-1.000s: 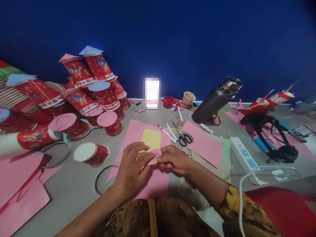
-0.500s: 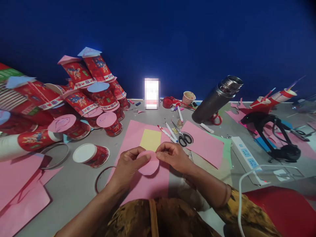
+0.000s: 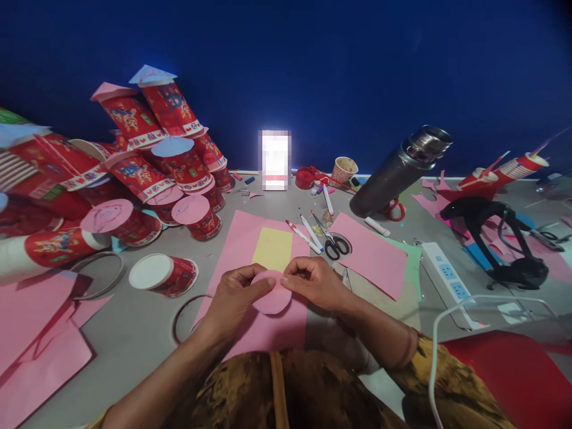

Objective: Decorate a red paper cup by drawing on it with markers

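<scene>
Between my hands is a pink paper disc [image 3: 271, 299], held above a large pink sheet [image 3: 239, 238]. My left hand [image 3: 235, 295] pinches its left side, thumb lying across the top. On the upper right edge, the thumb and fingertips of my right hand [image 3: 315, 283] are closed on the same disc. A yellow paper piece [image 3: 273, 247] lies on the pink sheet just beyond my fingers. Black-handled scissors [image 3: 336, 245] and several markers [image 3: 311, 232] rest to the right of it. A red paper cup with a white top [image 3: 152, 274] lies left of my hands.
Stacked red paper cups [image 3: 174, 164] with paper tops rise at the left. A lit, blurred screen [image 3: 274, 161] stands against the blue wall. At the right are a dark flask [image 3: 393, 179], a power strip [image 3: 447, 280] and a black strapped headset [image 3: 496, 238].
The view has tilted slightly, so the back objects sit a little higher. Both hands keep their pinch on the disc, which has turned slightly and shifted a bit to the right.
</scene>
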Motion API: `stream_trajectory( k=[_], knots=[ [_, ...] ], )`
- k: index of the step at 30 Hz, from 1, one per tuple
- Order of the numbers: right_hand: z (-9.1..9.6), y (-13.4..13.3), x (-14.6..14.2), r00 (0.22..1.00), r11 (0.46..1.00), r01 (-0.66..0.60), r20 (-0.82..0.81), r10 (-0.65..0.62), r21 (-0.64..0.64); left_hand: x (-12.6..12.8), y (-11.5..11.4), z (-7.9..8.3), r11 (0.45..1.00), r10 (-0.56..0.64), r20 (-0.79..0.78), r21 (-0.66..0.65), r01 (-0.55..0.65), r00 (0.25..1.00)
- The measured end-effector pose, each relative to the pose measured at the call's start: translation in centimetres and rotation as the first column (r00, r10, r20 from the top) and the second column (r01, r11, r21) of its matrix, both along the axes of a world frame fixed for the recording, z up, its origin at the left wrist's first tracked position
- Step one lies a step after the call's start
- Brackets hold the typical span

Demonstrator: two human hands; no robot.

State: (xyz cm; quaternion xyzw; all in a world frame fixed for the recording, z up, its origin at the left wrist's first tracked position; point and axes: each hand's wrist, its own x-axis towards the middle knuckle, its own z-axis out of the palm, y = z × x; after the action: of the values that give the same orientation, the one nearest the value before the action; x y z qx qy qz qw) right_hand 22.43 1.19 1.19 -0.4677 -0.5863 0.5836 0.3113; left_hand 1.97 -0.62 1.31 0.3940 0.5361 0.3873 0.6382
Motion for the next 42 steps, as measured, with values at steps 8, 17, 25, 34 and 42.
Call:
stream_trajectory(
  k=[8,17,25,34,42],
  knots=[
    [0.3,-0.2,0.0,1.0,0.999,-0.01,0.003,0.01,0.031,0.1,0.0,0.3,1.0,0.004,-0.037,0.03,-0.003,0.999],
    [0.5,-0.5,-0.3,0.996,0.996,0.026,0.078,-0.032,0.083,0.3,-0.4,0.0,1.0,-0.006,-0.017,0.015,0.006,1.0],
    [0.1,-0.2,0.0,0.999,0.997,0.022,0.047,-0.026,0.072,0.0,0.2,0.0,1.0,0.027,-0.014,0.011,-0.027,1.0],
    [-1.0,1.1,-0.1,0.99,0.989,0.124,0.079,-0.119,-0.074,-0.8,0.0,-0.6,0.874,0.019,-0.353,0.46,0.155,0.935],
    [-1.8,1.3,-0.1,0.909,0.977,0.134,0.372,-0.188,0.168,-1.7,0.1,-3.0,0.351,0.14,-0.709,0.688,0.635,0.691]
  ],
)
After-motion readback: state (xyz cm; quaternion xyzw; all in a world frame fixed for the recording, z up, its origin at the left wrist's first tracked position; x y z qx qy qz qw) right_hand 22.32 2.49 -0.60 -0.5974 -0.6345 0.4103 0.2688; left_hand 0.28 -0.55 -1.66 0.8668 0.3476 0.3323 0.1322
